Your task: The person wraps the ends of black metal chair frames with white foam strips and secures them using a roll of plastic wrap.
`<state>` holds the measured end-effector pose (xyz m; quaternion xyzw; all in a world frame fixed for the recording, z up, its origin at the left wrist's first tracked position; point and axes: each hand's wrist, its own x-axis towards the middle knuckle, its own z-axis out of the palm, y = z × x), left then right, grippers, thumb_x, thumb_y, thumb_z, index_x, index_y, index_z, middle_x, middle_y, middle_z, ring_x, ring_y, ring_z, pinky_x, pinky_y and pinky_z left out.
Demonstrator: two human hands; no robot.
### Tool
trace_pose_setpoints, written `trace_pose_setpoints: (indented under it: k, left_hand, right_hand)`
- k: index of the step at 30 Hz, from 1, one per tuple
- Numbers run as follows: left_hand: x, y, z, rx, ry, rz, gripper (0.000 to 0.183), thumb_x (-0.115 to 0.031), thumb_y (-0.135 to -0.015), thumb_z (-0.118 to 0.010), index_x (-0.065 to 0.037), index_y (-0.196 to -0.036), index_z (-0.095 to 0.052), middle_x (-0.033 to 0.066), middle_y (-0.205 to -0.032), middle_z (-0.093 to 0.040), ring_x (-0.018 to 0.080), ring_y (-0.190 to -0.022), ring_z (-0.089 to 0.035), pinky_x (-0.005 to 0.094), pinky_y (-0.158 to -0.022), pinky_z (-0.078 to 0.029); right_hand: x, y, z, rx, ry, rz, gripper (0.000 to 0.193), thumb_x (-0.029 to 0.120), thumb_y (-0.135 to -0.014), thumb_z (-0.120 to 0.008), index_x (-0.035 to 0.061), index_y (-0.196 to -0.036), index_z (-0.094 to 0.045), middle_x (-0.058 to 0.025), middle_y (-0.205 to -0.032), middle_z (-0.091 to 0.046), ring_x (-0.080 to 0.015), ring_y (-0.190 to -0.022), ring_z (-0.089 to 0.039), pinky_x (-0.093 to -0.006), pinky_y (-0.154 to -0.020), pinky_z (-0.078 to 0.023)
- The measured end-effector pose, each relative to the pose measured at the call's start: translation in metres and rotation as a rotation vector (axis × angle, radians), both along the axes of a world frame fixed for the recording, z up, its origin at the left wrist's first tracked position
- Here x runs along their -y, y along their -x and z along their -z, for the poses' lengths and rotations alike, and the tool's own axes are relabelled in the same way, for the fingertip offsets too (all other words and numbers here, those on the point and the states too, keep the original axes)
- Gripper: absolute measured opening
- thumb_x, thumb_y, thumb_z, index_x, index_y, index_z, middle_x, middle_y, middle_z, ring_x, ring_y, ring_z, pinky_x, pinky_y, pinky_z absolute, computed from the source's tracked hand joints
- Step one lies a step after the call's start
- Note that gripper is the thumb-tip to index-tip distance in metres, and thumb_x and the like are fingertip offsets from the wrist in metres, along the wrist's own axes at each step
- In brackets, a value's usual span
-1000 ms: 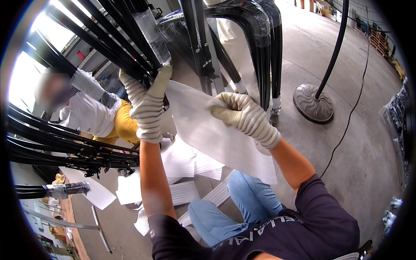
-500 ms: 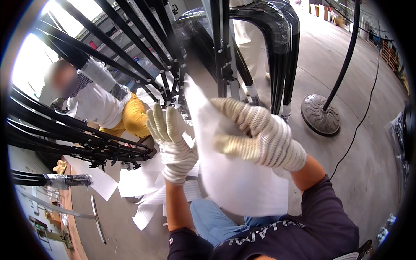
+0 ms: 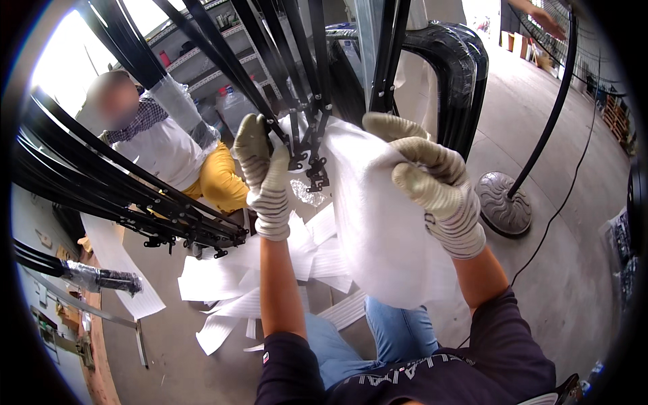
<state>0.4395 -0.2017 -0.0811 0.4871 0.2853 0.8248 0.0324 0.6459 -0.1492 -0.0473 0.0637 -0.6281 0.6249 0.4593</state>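
Head view: the right hand's grip [image 3: 445,196] is clamped on a white foam sheet [image 3: 371,223], hanging beside the black rods [image 3: 319,54]. The left hand's grip [image 3: 263,179] is at 1 rod; whether clamped, I cannot tell.

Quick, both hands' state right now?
Left hand: at a black bar, thumb and fingers apart; can't tell if it's gripping.
Right hand: closed on the white sheet.

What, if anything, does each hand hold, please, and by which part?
The right hand holds the white sheet by its upper edge; whether the left hand grips anything is unclear.
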Motion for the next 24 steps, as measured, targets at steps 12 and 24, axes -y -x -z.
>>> trace_pose_setpoints:
  k: [12,24]
  left_hand:
    - [-0.013,-0.029,0.007,-0.015,0.117,0.275,0.051,-0.013,-0.084,-0.048,-0.007,-0.129,-0.025,0.0077,-0.122,-0.039,0.0159,-0.108,-0.041,0.0274,-0.092,-0.033]
    - [-0.002,-0.033,0.011,0.058,0.096,0.17,0.05,-0.02,-0.084,-0.048,-0.005,-0.127,-0.027,0.0083,-0.12,-0.041,0.0165,-0.106,-0.043,0.0283,-0.091,-0.034]
  right_hand:
    - [0.006,0.066,-0.045,0.121,0.102,-0.038,0.014,0.014,-0.072,-0.065,0.0043,-0.083,-0.064,-0.0074,-0.082,-0.062,-0.012,-0.08,-0.056,-0.0204,-0.077,-0.044]
    - [-0.02,0.084,-0.038,-0.202,-0.051,0.037,0.031,0.019,-0.073,-0.062,0.0084,-0.101,-0.054,-0.0072,-0.102,-0.056,-0.0178,-0.102,-0.047,-0.028,-0.09,-0.038]
